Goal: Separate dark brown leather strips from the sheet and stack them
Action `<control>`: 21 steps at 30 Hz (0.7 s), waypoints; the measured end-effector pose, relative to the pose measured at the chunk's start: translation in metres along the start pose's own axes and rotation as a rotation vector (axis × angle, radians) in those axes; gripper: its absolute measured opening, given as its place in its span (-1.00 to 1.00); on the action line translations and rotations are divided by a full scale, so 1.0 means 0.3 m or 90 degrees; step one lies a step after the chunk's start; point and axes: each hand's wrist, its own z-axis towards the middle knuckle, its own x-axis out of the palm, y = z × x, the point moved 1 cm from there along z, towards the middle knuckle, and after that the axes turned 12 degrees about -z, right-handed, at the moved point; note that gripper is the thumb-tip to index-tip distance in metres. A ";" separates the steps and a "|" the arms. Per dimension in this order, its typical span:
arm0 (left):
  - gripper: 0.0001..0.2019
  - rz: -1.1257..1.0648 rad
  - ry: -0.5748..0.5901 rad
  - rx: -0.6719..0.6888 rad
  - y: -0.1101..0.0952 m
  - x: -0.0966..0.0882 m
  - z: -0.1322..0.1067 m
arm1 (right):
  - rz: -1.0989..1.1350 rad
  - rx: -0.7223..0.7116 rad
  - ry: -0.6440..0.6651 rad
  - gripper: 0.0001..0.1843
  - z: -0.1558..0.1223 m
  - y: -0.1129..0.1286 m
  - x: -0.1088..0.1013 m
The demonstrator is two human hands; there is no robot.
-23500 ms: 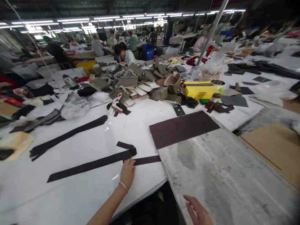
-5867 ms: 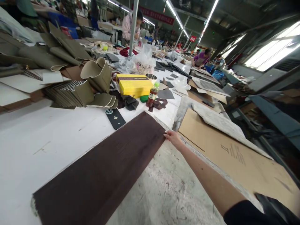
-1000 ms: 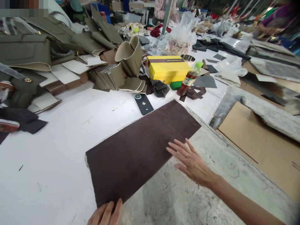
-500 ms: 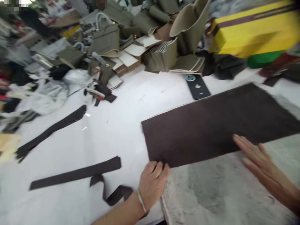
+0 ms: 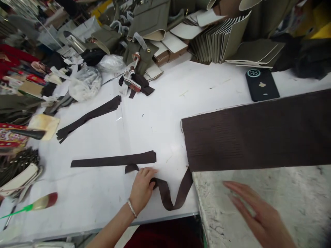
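Head view: cluttered workshop table [image 5: 144, 132], dark strip [image 5: 165, 194] in left hand [image 5: 141, 188], right hand [image 5: 266, 217] uncurled.

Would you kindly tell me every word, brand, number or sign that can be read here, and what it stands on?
No words or numbers are readable.
Phone: a pale logo without a readable name; the mark below is too small.
Red patterned item: any lettering is too blurred.
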 end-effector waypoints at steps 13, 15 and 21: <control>-0.93 -0.361 0.160 -0.117 -0.020 -0.048 -0.032 | -0.020 -0.062 0.125 -0.25 0.069 0.476 0.482; -1.00 -0.416 0.224 -0.165 -0.025 -0.091 -0.031 | 0.001 -0.012 0.177 -0.39 0.085 0.524 0.467; -0.79 -0.566 0.305 -0.251 -0.018 -0.235 -0.009 | 0.248 0.120 0.366 -0.64 0.048 0.565 0.370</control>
